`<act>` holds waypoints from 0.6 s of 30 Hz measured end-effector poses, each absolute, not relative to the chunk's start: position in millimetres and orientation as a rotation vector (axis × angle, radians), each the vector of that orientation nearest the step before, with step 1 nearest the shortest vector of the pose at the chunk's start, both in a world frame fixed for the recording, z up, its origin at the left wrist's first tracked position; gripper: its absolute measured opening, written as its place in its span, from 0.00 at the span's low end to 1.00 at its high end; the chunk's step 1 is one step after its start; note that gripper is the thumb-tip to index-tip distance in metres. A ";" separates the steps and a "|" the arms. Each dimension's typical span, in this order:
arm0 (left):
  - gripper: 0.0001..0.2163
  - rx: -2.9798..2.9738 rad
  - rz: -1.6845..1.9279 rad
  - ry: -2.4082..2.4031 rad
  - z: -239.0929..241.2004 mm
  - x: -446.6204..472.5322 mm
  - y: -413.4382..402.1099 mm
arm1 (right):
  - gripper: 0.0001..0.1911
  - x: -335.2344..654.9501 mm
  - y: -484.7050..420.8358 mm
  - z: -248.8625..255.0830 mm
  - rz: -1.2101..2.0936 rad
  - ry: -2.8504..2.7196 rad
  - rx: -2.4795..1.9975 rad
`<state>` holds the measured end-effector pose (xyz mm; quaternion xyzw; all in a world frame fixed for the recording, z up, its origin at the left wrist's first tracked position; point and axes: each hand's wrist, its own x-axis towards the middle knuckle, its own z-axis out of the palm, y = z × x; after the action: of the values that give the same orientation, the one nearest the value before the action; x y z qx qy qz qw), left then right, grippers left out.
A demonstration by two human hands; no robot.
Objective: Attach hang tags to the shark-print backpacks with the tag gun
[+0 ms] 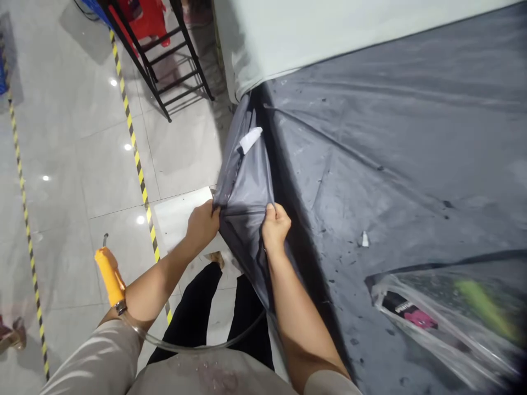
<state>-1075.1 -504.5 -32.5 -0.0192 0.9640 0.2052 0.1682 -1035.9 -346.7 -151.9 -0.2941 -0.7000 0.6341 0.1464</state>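
Grey fabric (247, 186) hangs in a folded edge between my two hands and runs up to the white surface at the top. My left hand (203, 224) is closed on its left edge. On the right, my right hand (275, 227) pinches the other edge between thumb and fingers. A white label (250, 140) stands out from the fabric above both hands. Beside my left forearm is an orange-handled tool (109, 277) with a thin metal tip and a clear hose (181, 346) curving across my front.
Grey sheeting (395, 142) with dark scraps covers the table at right. A clear plastic bag (444, 329) lies there. At upper left stand a black metal rack (177, 71) and red plastic stool (150, 22). Yellow-black tape (134, 140) marks the tiled floor.
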 end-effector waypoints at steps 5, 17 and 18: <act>0.07 -0.084 0.575 2.724 -30.4 -1068.6 -514.1 | 0.27 -1021.6 -336.7 -173.9 2.044 -2.084 -0.936; 0.07 -0.152 0.752 2.748 -19.0 -1064.2 -528.8 | 0.23 -972.4 -385.5 -195.9 1.720 -2.625 -0.834; 0.07 -0.146 0.725 2.752 -17.1 -1064.8 -530.5 | 0.22 -954.3 -386.6 -206.3 1.729 -2.664 -0.911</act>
<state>-1064.8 -530.5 -17.1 -0.0507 0.9555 0.2517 0.1454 -954.3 -386.6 -206.3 -0.2749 -0.8036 0.5216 -0.0814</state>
